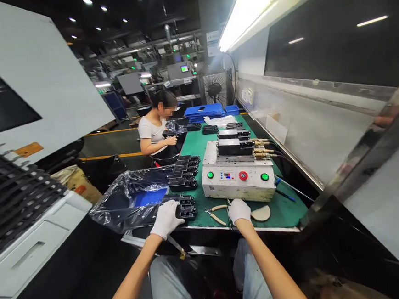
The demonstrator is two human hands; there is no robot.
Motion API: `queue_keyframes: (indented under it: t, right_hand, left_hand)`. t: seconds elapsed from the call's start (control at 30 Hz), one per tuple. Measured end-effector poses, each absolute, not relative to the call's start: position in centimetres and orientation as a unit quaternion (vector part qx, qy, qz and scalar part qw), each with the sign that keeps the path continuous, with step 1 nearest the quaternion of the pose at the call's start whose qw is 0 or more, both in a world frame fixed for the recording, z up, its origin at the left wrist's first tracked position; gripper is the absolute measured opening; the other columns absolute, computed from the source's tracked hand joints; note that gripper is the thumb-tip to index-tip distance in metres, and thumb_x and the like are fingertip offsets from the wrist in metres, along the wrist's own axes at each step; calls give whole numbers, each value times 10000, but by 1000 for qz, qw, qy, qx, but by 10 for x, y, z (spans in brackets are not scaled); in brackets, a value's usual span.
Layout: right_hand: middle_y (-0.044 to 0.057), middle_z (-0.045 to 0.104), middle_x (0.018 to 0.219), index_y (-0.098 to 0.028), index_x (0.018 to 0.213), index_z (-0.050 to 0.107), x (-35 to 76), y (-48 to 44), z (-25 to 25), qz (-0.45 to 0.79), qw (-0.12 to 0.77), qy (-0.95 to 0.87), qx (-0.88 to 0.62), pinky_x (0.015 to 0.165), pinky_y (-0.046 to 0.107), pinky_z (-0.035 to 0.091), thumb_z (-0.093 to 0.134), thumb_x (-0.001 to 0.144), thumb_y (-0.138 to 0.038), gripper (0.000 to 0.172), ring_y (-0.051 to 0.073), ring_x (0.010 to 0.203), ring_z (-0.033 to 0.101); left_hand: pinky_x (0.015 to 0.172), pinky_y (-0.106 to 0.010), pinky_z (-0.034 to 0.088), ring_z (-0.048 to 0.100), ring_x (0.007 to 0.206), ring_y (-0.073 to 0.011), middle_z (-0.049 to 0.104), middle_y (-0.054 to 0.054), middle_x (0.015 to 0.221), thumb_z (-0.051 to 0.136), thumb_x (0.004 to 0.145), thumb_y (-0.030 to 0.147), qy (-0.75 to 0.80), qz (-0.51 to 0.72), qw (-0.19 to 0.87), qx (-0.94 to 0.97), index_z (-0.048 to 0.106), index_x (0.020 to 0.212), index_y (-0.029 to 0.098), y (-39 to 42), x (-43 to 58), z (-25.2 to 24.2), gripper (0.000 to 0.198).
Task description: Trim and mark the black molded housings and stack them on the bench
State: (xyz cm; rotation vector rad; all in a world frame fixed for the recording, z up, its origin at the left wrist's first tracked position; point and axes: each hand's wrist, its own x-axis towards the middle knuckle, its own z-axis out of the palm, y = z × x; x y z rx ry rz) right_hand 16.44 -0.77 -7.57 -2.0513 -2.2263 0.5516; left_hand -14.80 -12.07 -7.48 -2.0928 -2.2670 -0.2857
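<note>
Left hand in a white cotton glove (166, 219), at about 11 o'clock, draped over the near end of a black moulded plastic housing (187, 210), with fingers curved across its top: a part-closed hold, apparently on that housing, though how firm cannot be told. Housing lying flat on a green rubber mat (287, 211), near the bench's front edge and just beside a crumpled clear plastic bag (128, 206). Probably light and stiff, with a smooth, possibly slippery shell; long outer sides likely the safest place to take hold, away from its raised end details. Left forearm (133, 270) rising from about 7 o'clock, wrist almost straight.

Right hand in a matching white glove (239, 211), at about 12 o'clock, fingers bunched downward at the mat's near edge; no clear hold on anything, and the degree of closure hard to tell. Just left of it, a pair of tan-handled pliers (215, 215); just right, a tan oval pad (260, 214). Right forearm (271, 268) angling in from about 5 o'clock. Beyond both hands, a white control box with a red button (238, 178) and a row of further black housings (183, 171).
</note>
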Motion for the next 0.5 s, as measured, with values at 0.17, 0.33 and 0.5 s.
queue_keyframes:
  t: [0.17,0.33,0.5]
  right_hand:
    - [272,772,1071,-116,975,807,183,-11,-61,188,2,-731,-656,835,370,555,649,873,-178,198,350,1046,765]
    - [242,778,1082,-152,985,789,206,-25,-53,199,-1,-731,-653,874,364,551,644,821,-164,219,331,1070,761]
    - [215,773,1060,-147,909,745,217,-31,-52,232,24,-723,-650,886,339,540,616,826,-146,153,299,1064,753]
  left_hand:
    - [967,-431,469,620,1076,-341,660,-133,1156,939,574,457,-752,-67,34,-654,659,1143,156,-114,-143,-74,702]
    - [960,-437,473,639,1063,-354,677,-151,1128,924,573,481,-763,-59,8,-643,670,1090,151,-116,-135,-78,664]
    - [995,-463,471,649,1114,-380,698,-199,1170,861,680,461,-774,-72,-39,-628,652,1196,119,-125,-133,-83,653]
